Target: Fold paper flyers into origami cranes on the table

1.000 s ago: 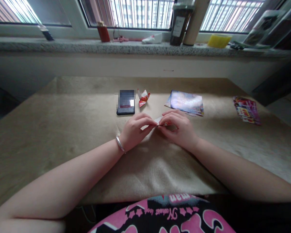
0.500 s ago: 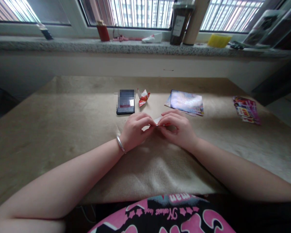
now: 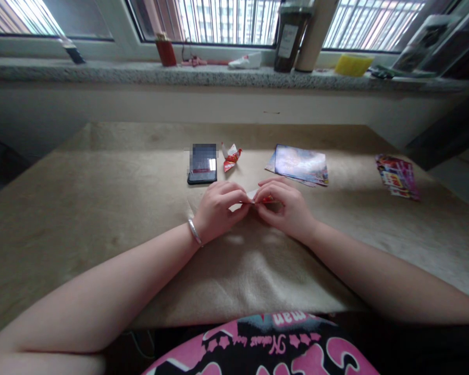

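My left hand (image 3: 218,210) and my right hand (image 3: 287,207) meet at the middle of a tan cloth-covered table (image 3: 101,208). Both pinch a small folded piece of white and red paper (image 3: 254,196) between their fingertips, just above the cloth. Most of the paper is hidden by my fingers. A silver bracelet circles my left wrist. A folded red and white paper figure (image 3: 231,157) lies beyond my hands.
A dark phone (image 3: 202,163) lies flat behind my left hand. A stack of colourful paper sheets (image 3: 300,165) sits behind my right hand, and more printed sheets (image 3: 397,176) at the far right. The windowsill (image 3: 203,75) holds a red cup, a dark jar and a yellow box.
My fingers have shifted slightly on the paper, with the right fingertips drawn in closer over it. My arms have stayed in place.
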{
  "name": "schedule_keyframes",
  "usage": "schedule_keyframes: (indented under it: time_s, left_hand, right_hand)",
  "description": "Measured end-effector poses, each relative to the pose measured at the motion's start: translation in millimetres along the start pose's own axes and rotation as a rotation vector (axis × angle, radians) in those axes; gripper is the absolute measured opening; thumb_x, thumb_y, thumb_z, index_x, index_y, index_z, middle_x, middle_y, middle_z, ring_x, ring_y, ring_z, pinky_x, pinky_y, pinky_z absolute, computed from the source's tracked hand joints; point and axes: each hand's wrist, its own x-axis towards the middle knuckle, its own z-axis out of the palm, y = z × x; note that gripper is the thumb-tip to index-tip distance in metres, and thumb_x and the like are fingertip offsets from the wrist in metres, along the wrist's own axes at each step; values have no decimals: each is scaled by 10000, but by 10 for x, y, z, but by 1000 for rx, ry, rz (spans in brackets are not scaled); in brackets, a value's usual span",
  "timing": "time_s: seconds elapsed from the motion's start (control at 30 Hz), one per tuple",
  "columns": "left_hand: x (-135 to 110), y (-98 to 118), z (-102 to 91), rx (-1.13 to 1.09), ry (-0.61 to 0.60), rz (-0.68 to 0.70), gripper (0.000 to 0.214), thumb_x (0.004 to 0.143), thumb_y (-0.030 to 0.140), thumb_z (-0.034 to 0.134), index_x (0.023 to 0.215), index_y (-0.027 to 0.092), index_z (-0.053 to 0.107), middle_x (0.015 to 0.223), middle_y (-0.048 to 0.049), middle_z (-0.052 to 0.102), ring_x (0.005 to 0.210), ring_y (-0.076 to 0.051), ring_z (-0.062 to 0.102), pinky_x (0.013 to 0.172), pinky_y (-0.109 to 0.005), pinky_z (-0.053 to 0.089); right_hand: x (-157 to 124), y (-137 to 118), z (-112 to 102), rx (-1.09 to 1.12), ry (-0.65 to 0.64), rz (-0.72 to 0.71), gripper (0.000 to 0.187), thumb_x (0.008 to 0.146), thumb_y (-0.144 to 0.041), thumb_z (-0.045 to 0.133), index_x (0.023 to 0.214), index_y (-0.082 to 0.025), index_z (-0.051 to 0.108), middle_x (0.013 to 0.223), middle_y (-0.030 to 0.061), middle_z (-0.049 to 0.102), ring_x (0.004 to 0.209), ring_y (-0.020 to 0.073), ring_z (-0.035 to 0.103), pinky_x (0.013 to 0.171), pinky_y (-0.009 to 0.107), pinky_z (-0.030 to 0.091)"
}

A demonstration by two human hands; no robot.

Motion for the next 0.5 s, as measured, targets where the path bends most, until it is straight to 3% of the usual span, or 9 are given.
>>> schedule_keyframes:
  time_s: [0.27, 0.5]
  left_hand:
    - [9, 22, -48, 169, -124, 85, 134, 841, 245, 560, 719, 217, 610, 778, 14, 676, 695, -137, 546, 734, -307, 386]
    - [1, 12, -44, 144, -107, 99, 142, 810, 209, 567, 668, 209, 580, 729, 22, 660, 679, -135, 518, 736, -304, 377]
  right_hand:
    - [8, -4, 22, -32, -24, -71, 123, 699, -125, 592, 737, -238, 625, 813, 27, 645, 907, 203, 593, 807, 347, 494]
    - [-9, 7, 16, -81, -44, -43, 124, 662, -109, 603, 706, -225, 605, 818, 33, 630, 900, 209, 584, 790, 345, 491]
